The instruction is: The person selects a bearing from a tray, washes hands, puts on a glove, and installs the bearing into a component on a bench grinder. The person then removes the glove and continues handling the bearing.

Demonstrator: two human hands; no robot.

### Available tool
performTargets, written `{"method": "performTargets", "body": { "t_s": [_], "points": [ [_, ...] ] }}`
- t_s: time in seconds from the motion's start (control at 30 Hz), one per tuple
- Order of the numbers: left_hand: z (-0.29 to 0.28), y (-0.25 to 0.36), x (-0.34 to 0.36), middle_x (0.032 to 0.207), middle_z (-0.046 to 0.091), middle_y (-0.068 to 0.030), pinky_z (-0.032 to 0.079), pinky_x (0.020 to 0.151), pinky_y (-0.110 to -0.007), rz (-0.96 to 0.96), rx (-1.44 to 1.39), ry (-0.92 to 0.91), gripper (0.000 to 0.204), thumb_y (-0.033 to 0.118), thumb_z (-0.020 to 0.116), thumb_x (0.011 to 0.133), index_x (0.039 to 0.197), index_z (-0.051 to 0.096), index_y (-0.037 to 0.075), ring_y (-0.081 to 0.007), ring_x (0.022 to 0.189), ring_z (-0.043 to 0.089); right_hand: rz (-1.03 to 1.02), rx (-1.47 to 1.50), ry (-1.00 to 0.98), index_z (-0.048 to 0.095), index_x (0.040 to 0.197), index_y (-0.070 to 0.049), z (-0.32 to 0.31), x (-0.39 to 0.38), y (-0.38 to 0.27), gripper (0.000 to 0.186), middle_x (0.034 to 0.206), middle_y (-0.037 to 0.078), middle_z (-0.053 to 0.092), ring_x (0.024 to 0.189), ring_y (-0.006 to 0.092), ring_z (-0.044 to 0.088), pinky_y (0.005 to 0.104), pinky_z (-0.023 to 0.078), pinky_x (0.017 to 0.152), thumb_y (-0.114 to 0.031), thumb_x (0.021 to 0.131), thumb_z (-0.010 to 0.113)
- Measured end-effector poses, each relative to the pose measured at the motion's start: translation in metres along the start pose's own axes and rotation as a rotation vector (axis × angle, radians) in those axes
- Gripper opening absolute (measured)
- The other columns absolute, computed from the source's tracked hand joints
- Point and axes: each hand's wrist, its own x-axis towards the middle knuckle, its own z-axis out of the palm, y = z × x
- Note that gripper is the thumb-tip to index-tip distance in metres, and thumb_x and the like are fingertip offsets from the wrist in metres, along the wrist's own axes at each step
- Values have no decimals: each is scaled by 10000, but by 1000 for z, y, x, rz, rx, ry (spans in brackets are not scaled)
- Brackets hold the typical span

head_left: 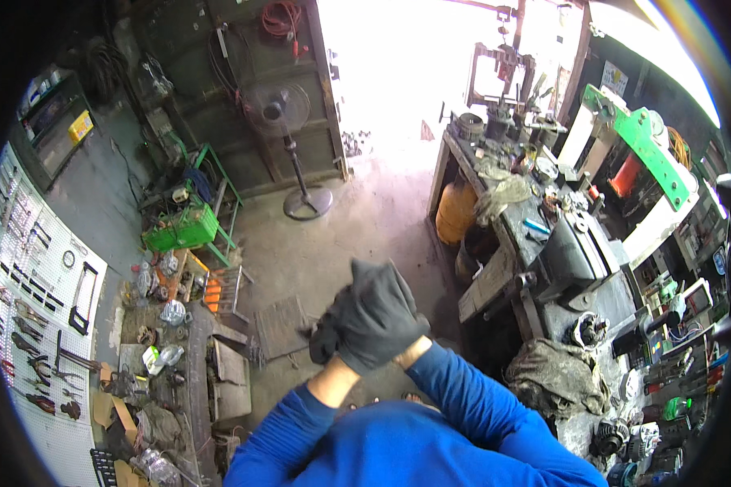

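Both my hands wear black gloves and meet in front of my chest, above the concrete floor (357, 235). My right hand (379, 312) lies over my left hand (325, 341), its fingers wrapped around the left glove. Only the left hand's knuckles and the glove's cuff show beneath it, above a bare wrist. Blue sleeves cover both forearms. Neither hand holds a tool.
A cluttered workbench (495, 280) with a dark machine block (573, 256) runs along the right. An orange gas cylinder (455, 211) stands beside it. Behind are a pedestal fan (278, 109) and a green box (180, 229) on a green stand. A tool pegboard (32, 325) and metal scrap line the left.
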Motion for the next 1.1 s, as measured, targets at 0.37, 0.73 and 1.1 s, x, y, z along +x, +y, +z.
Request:
{"method": "performTargets", "body": {
  "t_s": [0.37, 0.73, 1.1],
  "points": [
    [26, -68, 19, 660, 584, -23, 441, 602, -258, -840, -1418, 184, 184, 93, 614, 900, 722, 589, 55, -111, 612, 549, -262, -232, 542, 660, 1127, 3, 42, 62, 55, 280, 1070, 224, 728, 954, 383, 713, 411, 553, 840, -200, 936, 633],
    [67, -137, -43, 731, 655, -73, 494, 678, -391, -1055, -713, -19, 312, 285, 562, 916, 720, 632, 53, -234, 699, 618, -136, -1398, 215, 618, 1205, -10, 40, 57, 72, 416, 1164, 192, 660, 1087, 361, 635, 540, 448, 973, -256, 870, 606],
    [71, -113, -40, 983, 672, -134, 509, 884, -380, -353, -509, -395, 220, 171, 491, 1007, 1124, 645, 65, -266, 984, 645, 129, -2096, 64, 598, 1408, -71, 37, 61, 60, 613, 1446, 187, 509, 1340, 424, 421, 668, 326, 1058, -434, 915, 564]
  ]
}}
